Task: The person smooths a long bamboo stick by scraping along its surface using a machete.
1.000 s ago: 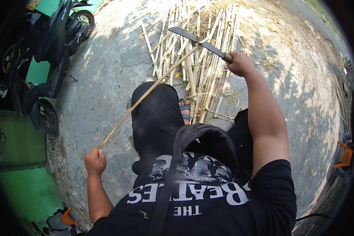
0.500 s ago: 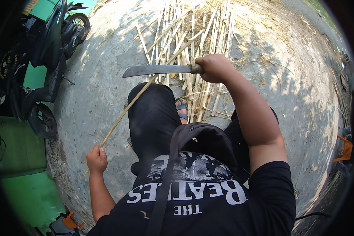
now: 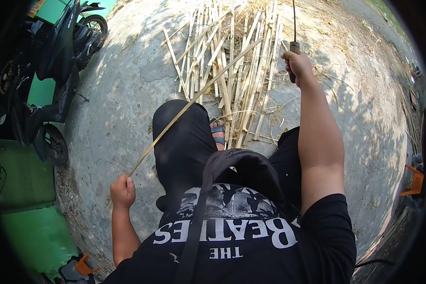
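Stick (image 3: pixel 180 114): one long, thin, pale length, slanting from the left hand (image 3: pixel 122 190) up and away over the left knee (image 3: pixel 182 135), its far end above the heap of split strips (image 3: pixel 226 92). Whether it rests on the knee or passes just over it, cannot tell. The strips lie loose, mostly lengthwise, on the concrete ground (image 3: pixel 113 113), running toward its far edge. Motorbike (image 3: pixel 64 61) at the ground's left edge, beside the green wall (image 3: pixel 21 165).

Left hand: fingers curled tight round the stick's near end, thumb along its side; undersides of the fingers hidden. Nearly all of the stick lies beyond the fist, far end well apart from both hands. No clear tail of it shows below the grip.

Right hand (image 3: pixel 298 66): fingers wrapped round the handle of a knife (image 3: pixel 294 46), raised over the ground just right of the strips. Blade seen edge-on, pointing away, tip out of view. Knife and stick apart.

Handling, by judgement: stick looks light and fairly stiff, likely springy over such a length; free end would whip or sag if held only at one end. Probably dry, not slippery, but split edges may splinter. End hold gives reach; a hold nearer the middle would steady it better. Knife likely the heavier; handle is the only safe grip.
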### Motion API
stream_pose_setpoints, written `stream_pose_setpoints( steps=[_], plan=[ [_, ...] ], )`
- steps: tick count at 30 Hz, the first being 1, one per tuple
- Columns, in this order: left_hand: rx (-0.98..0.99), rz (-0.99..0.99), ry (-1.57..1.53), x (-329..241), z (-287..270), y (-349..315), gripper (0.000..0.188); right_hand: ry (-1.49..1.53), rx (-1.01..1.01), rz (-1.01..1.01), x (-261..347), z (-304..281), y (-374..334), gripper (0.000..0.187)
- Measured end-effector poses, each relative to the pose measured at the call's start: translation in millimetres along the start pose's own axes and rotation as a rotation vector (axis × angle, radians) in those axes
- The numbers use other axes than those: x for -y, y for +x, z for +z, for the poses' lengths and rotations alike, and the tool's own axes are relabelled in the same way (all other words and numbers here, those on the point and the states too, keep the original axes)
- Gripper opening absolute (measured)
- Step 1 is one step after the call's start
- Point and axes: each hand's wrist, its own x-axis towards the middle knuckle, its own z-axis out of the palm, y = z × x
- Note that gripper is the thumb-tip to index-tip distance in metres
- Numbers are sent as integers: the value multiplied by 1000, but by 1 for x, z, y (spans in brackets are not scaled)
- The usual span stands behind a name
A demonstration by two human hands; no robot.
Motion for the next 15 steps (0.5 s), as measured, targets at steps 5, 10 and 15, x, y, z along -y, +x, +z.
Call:
stream_pose_setpoints(
  steps=[5, 10, 15],
  plan=[
    [16, -19, -92, -31, 12, 3, 24, -216, -21, -314, 30, 30, -39, 25],
    [96, -95, -253, -85, 17, 22, 29, -434, 288, -559, 40, 45, -75, 22],
    [70, -113, -316, -118, 25, 55, 31, -932, 572, -880, 46, 84, -125, 17]
  ],
)
